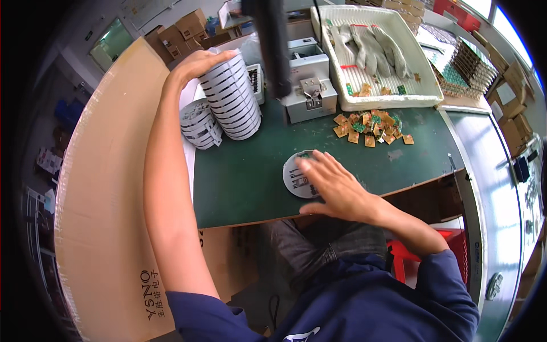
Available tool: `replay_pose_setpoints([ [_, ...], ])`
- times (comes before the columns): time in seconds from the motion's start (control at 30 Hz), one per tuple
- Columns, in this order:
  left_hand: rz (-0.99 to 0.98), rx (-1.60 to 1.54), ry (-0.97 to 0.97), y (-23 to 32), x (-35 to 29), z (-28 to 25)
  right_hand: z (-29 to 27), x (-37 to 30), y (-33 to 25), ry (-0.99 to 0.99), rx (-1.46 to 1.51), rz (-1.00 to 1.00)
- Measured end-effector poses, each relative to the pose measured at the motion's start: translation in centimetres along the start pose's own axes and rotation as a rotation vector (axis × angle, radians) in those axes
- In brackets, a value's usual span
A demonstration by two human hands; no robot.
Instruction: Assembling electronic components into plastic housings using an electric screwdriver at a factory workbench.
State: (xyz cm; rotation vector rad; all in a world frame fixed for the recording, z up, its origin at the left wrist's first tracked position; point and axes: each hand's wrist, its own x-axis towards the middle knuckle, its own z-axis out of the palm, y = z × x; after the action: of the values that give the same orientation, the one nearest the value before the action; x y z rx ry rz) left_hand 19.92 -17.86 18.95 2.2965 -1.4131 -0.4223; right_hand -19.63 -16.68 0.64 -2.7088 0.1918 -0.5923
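Note:
A tall stack of round white-and-grey discs (232, 100) stands at the left of the green table. On its top lies my left hand (196, 64), fingers stretched out across the upper edge; its fingertips are partly hidden. A shorter pile of similar discs (200, 126) leans beside that stack. Near the table's front edge, one round white disc (292, 181) with dark parts and a bit of green on its face lies flat. My right hand (339, 191) is over the disc's right side, fingers apart and thumb spread, covering part of it. Whether the fingertips touch the disc, I cannot tell.
Small orange and green circuit boards (373, 128) lie loose behind the right hand. A white foam tray (393, 102) holds gloves (376, 51) and more boards. A grey metal fixture (310, 100) stands mid-back, below a dark vertical post (273, 51). Cardboard (108, 188) walls the left side.

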Motion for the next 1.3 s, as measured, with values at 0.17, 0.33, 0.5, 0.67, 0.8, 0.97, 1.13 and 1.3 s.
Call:
replay_pose_setpoints([
  [0.17,0.116,-0.053,0.493,-3.1,-2.6,-0.9,1.9,-2.1,0.4,0.124,-0.074,-0.186],
  [0.33,0.260,-0.290,0.625,2.0,-9.6,1.5,-3.8,-8.4,4.9,0.363,0.006,0.105],
  [0.5,0.226,-0.155,0.448,2.3,-20.5,9.3,-16.1,-19.0,14.7,1.154,0.182,0.827],
  [0.67,0.395,-0.139,0.325,4.7,-20.6,20.7,-24.6,-38.6,28.0,0.866,-0.297,1.344],
  [0.8,0.373,-0.069,0.387,5.0,-20.3,25.0,-22.4,-33.2,27.1,0.513,-1.158,1.221],
  [0.97,0.336,-0.048,0.396,3.6,-20.4,26.7,-14.4,-13.3,14.2,0.248,-0.059,0.711],
  [1.13,0.345,-0.041,0.364,3.9,-19.7,26.4,-9.6,-10.9,16.1,0.167,-0.360,0.335],
  [1.3,0.282,-0.622,0.175,3.8,-21.0,25.6,-9.3,-11.0,15.4,0.276,-0.159,0.566],
])
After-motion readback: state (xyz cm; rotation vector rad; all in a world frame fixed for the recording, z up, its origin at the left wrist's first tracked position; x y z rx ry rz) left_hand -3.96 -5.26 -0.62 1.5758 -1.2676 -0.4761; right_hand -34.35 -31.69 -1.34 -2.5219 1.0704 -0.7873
